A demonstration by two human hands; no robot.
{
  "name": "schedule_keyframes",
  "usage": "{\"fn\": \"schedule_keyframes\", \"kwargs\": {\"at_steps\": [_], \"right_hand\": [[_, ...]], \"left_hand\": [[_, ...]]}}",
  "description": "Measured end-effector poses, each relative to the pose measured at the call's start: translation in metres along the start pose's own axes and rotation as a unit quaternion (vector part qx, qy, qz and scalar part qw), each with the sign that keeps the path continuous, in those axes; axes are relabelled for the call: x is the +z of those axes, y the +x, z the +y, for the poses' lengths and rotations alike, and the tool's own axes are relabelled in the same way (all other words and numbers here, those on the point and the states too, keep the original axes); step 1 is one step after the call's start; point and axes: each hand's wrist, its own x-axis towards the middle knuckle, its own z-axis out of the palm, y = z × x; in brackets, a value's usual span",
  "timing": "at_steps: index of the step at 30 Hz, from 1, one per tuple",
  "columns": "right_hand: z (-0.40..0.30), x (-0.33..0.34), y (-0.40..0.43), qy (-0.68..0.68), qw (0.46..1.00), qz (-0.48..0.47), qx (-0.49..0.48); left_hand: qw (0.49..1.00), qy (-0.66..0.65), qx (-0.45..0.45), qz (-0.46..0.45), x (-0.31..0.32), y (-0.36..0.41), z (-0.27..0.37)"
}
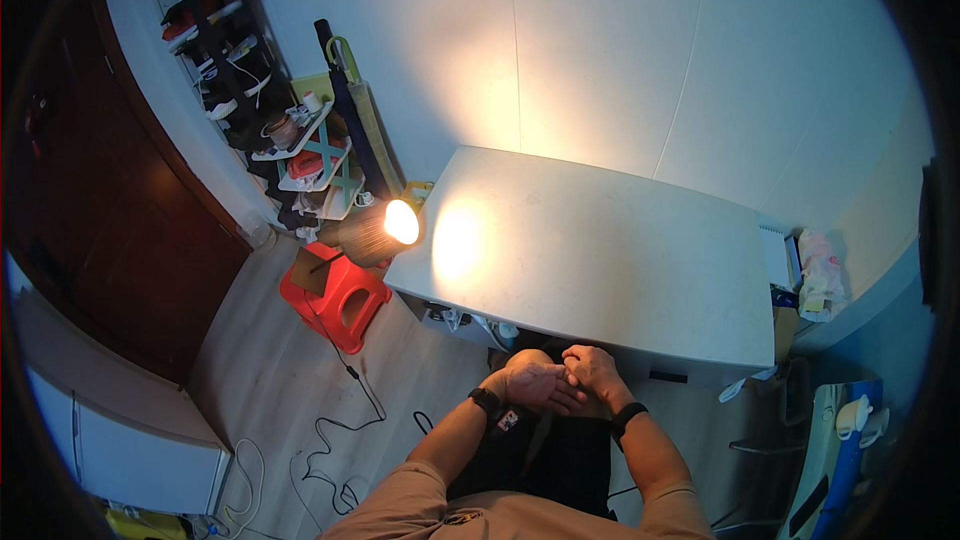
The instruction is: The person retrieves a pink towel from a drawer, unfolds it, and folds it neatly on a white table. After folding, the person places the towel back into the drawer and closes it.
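My left hand rests palm up over my lap with its fingers loosely spread and nothing visible in the palm. Beside it, my right hand is curled, its fingertips touching or close to the left hand's fingers. Whether anything small is pinched in the right hand is hidden. Both hands are in front of the near edge of a white desk. A dark watch circles the left wrist, and a black band the right.
A lit lamp stands on a red plastic stool left of the desk. A black cable trails across the floor. Umbrellas lean by a small shelf. Bagged items lie beyond the desk's right end.
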Motion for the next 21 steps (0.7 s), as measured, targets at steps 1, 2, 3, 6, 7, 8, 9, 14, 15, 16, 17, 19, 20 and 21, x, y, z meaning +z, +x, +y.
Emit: {"fn": "schedule_keyframes", "kwargs": {"at_steps": [1, 2, 3, 6, 7, 8, 9, 14, 15, 16, 17, 19, 20, 21], "right_hand": [[-0.0011, -0.0005, -0.0005, 0.001, 1.0, 0.002, 0.0], [-0.0017, -0.0008, -0.0007, 0.002, 1.0, 0.003, 0.0], [-0.0012, -0.0006, -0.0007, 0.002, 1.0, 0.004, 0.0], [0.0, 0.0001, -0.0008, 0.001, 1.0, 0.009, -0.008], [-0.0002, -0.0001, -0.0009, 0.001, 1.0, 0.008, -0.008], [-0.0002, -0.0002, -0.001, 0.002, 1.0, 0.008, -0.008], [0.0005, 0.0, -0.0007, 0.002, 1.0, 0.008, -0.008], [0.0001, 0.0005, -0.0005, 0.007, 1.0, 0.008, -0.007], [0.0001, 0.0004, -0.0004, 0.007, 1.0, 0.008, -0.007], [0.0002, 0.0002, -0.0003, 0.005, 1.0, 0.006, -0.004], [0.0003, 0.0002, -0.0002, 0.003, 1.0, 0.004, 0.0], [0.0011, 0.0001, -0.0001, 0.004, 1.0, 0.004, -0.001], [0.0016, 0.0002, 0.0, 0.005, 1.0, 0.003, -0.001], [0.002, 0.0007, 0.0004, 0.005, 1.0, 0.003, -0.001]], "left_hand": [[1.0, 0.003, 0.002, -0.002, -0.0004, 0.0, -0.0002], [1.0, 0.003, 0.003, -0.002, -0.0011, 0.0002, -0.0004], [1.0, 0.0, 0.003, -0.006, -0.0014, 0.0006, -0.0005], [1.0, -0.003, 0.002, -0.011, -0.002, 0.0007, -0.0005], [1.0, -0.003, 0.002, -0.011, -0.0019, 0.0007, -0.0004], [1.0, -0.003, 0.002, -0.011, -0.0017, 0.0007, -0.0004], [1.0, -0.004, 0.002, -0.011, -0.0008, 0.0007, -0.0004], [1.0, -0.006, 0.003, -0.011, -0.0029, 0.0002, -0.0007], [1.0, -0.005, 0.003, -0.01, -0.0024, 0.0003, -0.0007], [1.0, -0.005, 0.003, -0.008, -0.0019, 0.0003, -0.0008], [1.0, -0.005, 0.003, -0.009, -0.0014, 0.0003, -0.0007], [1.0, -0.002, 0.002, -0.012, 0.0008, 0.0002, 0.0001], [1.0, -0.002, 0.002, -0.012, 0.0007, 0.0005, 0.0002], [1.0, -0.003, 0.003, -0.013, 0.0006, 0.0004, 0.0]]}}
